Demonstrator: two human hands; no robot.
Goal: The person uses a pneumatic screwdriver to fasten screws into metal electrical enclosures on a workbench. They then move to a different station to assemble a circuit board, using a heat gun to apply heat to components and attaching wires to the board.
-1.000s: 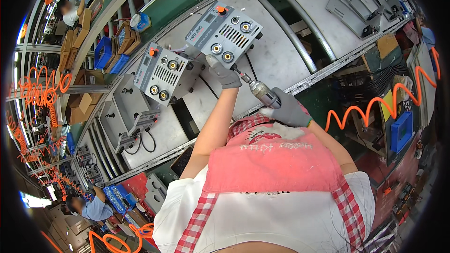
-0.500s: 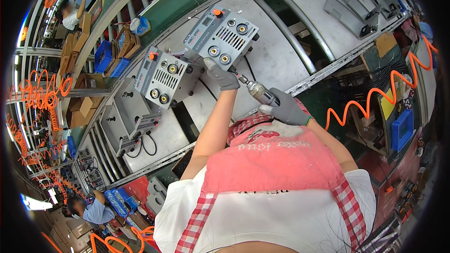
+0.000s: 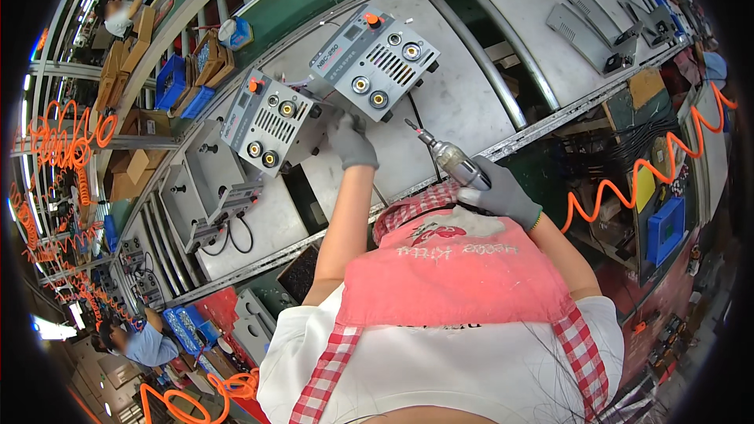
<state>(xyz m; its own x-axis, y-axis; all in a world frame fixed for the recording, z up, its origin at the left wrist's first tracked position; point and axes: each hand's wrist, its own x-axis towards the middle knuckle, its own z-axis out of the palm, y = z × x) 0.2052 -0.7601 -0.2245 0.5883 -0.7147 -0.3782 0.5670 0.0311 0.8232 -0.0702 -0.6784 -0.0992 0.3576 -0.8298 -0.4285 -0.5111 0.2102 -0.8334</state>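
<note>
"The right grip (image 3: 506, 191) — what was it doing?"

"It was wrapped around a power screwdriver (image 3: 455, 163), with the grey-gloved fingers closed over the dark rear part of the body. The tool slanted up and to the left, and its bit stood clear of everything, just beside the bottom corner of the right-hand welding machine (image 3: 381, 67)."

"And the left grip (image 3: 353, 143)?"

"I couldn't tell whether it was spread or pinching something; the fingertips were too small and partly hidden. That gloved hand was in the gap between the two machines, near the bottom edge of the right-hand one."

"Where was the other machine?"

"The left-hand welding machine (image 3: 267, 122) sat tilted in view on the metal tabletop (image 3: 471, 96), as its neighbour did. Both had an orange knob, vent slots and round sockets on the front panel."

"Anything farther along?"

"An open grey casing (image 3: 212, 174) lay to the left, past that machine. Grey slotted panels (image 3: 577, 35) rested at the far right, well apart from the hands — and a blue bin (image 3: 654, 237) was mounted lower down on that side."
</note>
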